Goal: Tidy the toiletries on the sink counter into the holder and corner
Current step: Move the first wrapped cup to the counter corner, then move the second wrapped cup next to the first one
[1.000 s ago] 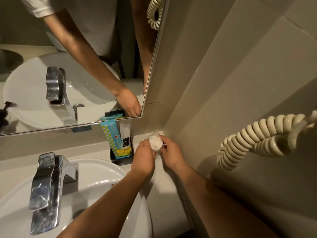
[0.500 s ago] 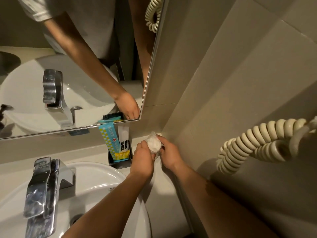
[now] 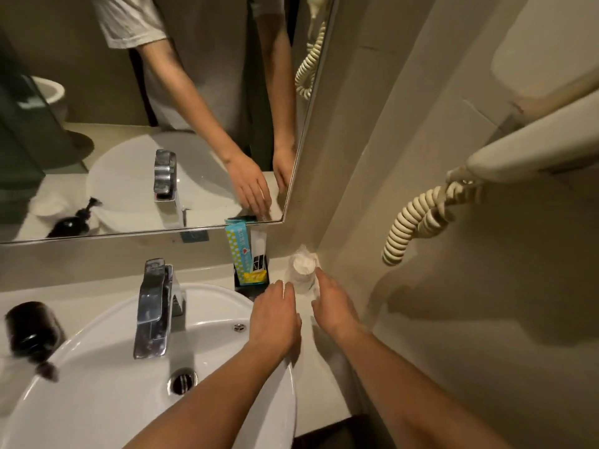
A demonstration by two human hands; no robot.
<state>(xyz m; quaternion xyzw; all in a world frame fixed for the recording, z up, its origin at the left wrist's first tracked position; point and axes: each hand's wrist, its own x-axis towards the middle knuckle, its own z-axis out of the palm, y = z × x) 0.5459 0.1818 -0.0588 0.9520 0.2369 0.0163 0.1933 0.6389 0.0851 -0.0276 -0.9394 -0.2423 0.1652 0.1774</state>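
A dark pump bottle (image 3: 32, 332) lies tipped left of the faucet (image 3: 155, 306). Right of the faucet, the black holder (image 3: 251, 285) keeps upright packets. Further right the wrapped cup (image 3: 301, 270) stands in the counter (image 3: 311, 367) corner — left hand (image 3: 275, 322) and right hand (image 3: 334, 306) flank it, fingers loose, gripping nothing.

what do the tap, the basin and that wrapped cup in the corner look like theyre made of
Tap: polished chromed metal, judging by its mirror-like reflections. Basin: glossy white glazed ceramic, probably, with soft highlights. Wrapped cup: thin clear plastic film, crinkled and twisted on top; the whitish cup inside could be paper or plastic.
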